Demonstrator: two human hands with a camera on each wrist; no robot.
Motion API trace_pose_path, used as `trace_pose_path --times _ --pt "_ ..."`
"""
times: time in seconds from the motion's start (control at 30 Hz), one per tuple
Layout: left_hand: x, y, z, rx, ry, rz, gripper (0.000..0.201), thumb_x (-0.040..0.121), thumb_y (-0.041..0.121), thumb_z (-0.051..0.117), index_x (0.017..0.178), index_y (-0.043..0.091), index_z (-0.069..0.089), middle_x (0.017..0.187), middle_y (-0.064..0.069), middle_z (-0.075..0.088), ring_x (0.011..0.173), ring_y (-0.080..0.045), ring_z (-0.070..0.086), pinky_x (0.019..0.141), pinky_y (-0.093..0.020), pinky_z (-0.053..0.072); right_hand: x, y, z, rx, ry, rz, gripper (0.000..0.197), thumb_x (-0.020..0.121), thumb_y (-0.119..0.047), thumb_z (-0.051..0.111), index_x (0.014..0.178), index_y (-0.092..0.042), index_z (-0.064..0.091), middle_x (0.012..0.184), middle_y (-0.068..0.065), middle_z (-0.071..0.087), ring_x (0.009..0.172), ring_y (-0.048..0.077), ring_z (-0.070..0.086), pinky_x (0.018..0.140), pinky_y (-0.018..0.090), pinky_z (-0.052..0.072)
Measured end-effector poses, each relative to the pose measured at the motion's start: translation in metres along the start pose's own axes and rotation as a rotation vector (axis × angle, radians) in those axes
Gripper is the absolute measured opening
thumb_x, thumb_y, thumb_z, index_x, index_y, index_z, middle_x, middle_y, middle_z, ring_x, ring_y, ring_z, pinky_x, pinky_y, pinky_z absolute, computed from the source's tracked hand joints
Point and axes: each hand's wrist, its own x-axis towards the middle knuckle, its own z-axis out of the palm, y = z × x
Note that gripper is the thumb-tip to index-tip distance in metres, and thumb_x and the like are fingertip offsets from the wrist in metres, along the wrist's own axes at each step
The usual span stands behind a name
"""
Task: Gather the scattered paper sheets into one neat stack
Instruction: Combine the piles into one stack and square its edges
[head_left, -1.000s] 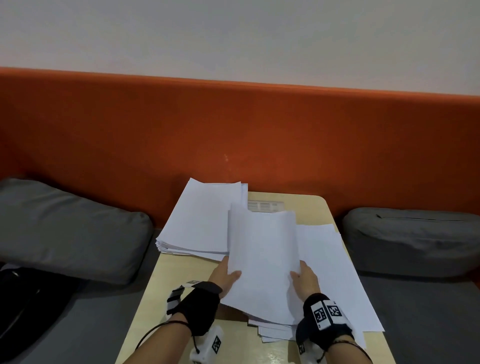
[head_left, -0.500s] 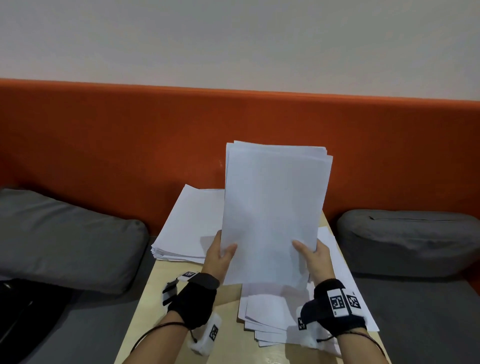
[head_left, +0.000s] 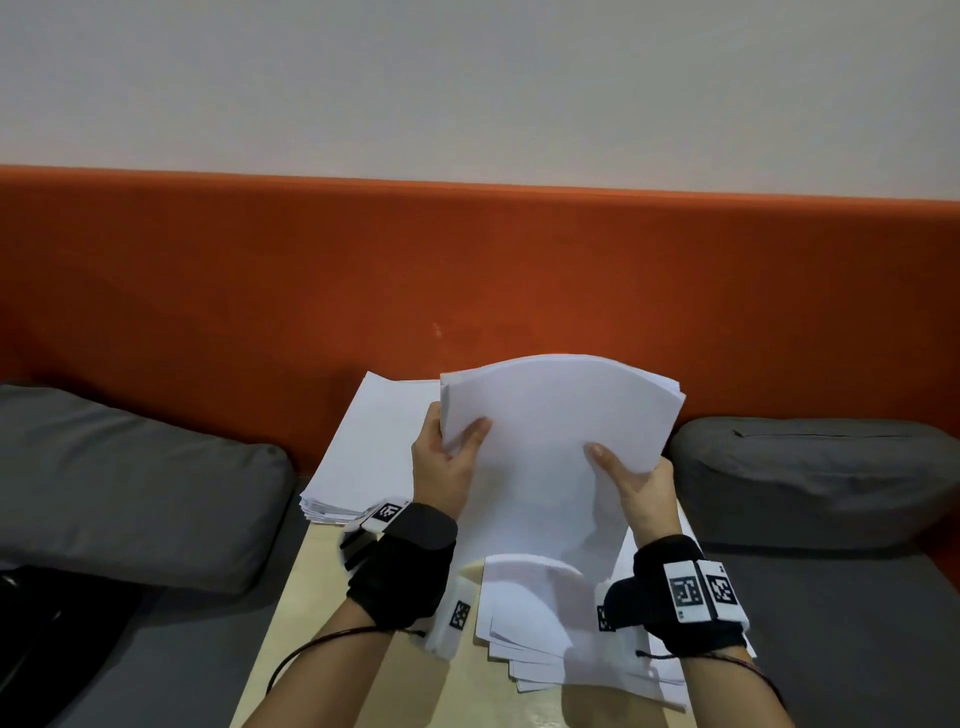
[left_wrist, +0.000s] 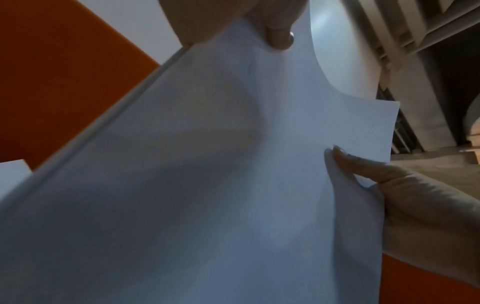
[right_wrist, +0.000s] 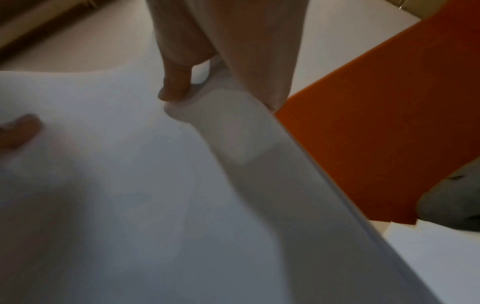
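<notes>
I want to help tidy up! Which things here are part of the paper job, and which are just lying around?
Part of the job:
- held sheets, gripped by the left hand and right hand
- loose sheets on the table
- far pile

Just lying about:
- left cushion
- right cushion
- orange backrest

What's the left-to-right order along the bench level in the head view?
Left grey cushion → paper stack on the table → left hand → held sheets → right hand → right grey cushion.
</notes>
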Motion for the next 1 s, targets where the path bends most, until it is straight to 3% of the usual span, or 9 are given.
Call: trace_pose_path --times 0.17,0.23,0.3,0.43,0.53,0.67,0.8,0.9,1.0 --pt "0.000 -0.004 -0.001 0.042 0.008 0.005 0.026 0.084 0.002 0.063 0.085 0.026 0.051 0.081 0.005 0.059 0.066 0.008 0.059 0.064 -0.011 0.049 0.003 0.004 -0.003 -0.024 -0.003 0.023 0.015 0.078 -0.008 0.071 0.082 -0.020 0.063 0.084 -0.004 0.069 0.072 0.006 0.065 0.064 0.017 0.051" --pt "-0.007 -0.023 -0.008 0.078 0.015 -0.093 0.024 0.085 0.006 0.063 0.093 0.026 0.053 0.089 0.003 0.062 0.079 -0.004 0.062 0.070 -0.015 0.052 0.000 0.025 -0.003 -0.150 -0.052 0.178 0.012 0.079 -0.007 0.072 0.086 -0.012 0.064 0.093 0.009 0.067 0.076 0.019 0.062 0.066 0.024 0.048" --pt "-0.016 -0.043 -0.017 0.129 -0.011 -0.217 0.023 0.085 0.008 0.065 0.101 0.019 0.052 0.096 -0.003 0.062 0.088 -0.019 0.061 0.072 -0.019 0.051 -0.008 0.051 -0.005 -0.237 -0.099 0.336 0.025 0.083 -0.007 0.067 0.106 0.000 0.062 0.105 0.018 0.064 0.087 0.024 0.058 0.073 0.030 0.045" --pt "-0.041 -0.080 -0.040 0.270 -0.225 -0.449 0.033 0.077 0.026 0.070 0.104 0.013 0.056 0.103 -0.006 0.065 0.088 -0.016 0.064 0.063 -0.006 0.048 -0.014 0.071 -0.010 -0.201 0.016 0.393 0.037 0.087 -0.005 0.061 0.122 0.005 0.054 0.121 0.021 0.060 0.102 0.027 0.056 0.094 0.035 0.043" --pt "-0.054 -0.090 -0.047 0.248 -0.273 -0.585 0.023 0.091 0.006 0.055 0.114 0.005 0.055 0.099 -0.004 0.066 0.080 -0.006 0.064 0.061 -0.010 0.051 -0.009 0.069 -0.010 -0.218 0.005 0.399 0.035 0.087 -0.003 0.060 0.121 0.006 0.055 0.120 0.022 0.060 0.098 0.025 0.056 0.088 0.032 0.043" --pt "-0.045 -0.095 -0.055 0.385 -0.197 -0.556 0.031 0.094 0.007 0.049 0.124 0.002 0.051 0.114 -0.013 0.061 0.099 -0.023 0.057 0.089 -0.031 0.048 -0.008 0.070 -0.005 -0.298 -0.014 0.367 0.024 0.091 -0.006 0.056 0.114 -0.002 0.056 0.116 0.014 0.060 0.095 0.021 0.053 0.075 0.021 0.046" --pt "-0.044 -0.117 -0.078 0.478 -0.088 -0.610 0.035 0.095 0.008 0.048 0.129 0.000 0.048 0.124 -0.016 0.058 0.115 -0.031 0.054 0.103 -0.039 0.042 -0.003 0.092 -0.020 -0.814 0.012 0.545 0.041 0.088 -0.022 0.062 0.125 -0.008 0.050 0.132 0.018 0.047 0.118 0.034 0.045 0.097 0.037 0.038" --pt "-0.048 -0.138 -0.096 0.566 -0.103 -0.673 0.037 0.094 0.012 0.050 0.129 -0.001 0.049 0.126 -0.019 0.058 0.114 -0.033 0.056 0.102 -0.043 0.043 -0.011 0.101 -0.031 -1.160 -0.012 0.738 0.060 0.082 -0.028 0.067 0.132 -0.015 0.038 0.135 0.015 0.035 0.126 0.035 0.033 0.102 0.044 0.035" --pt "-0.046 -0.149 -0.100 0.575 -0.112 -0.698 0.038 0.094 0.016 0.051 0.130 0.002 0.049 0.125 -0.017 0.059 0.113 -0.033 0.057 0.102 -0.045 0.044 -0.015 0.107 -0.034 -1.248 0.011 0.746 0.070 0.079 -0.032 0.070 0.135 -0.015 0.031 0.137 0.015 0.032 0.128 0.034 0.031 0.102 0.045 0.034"
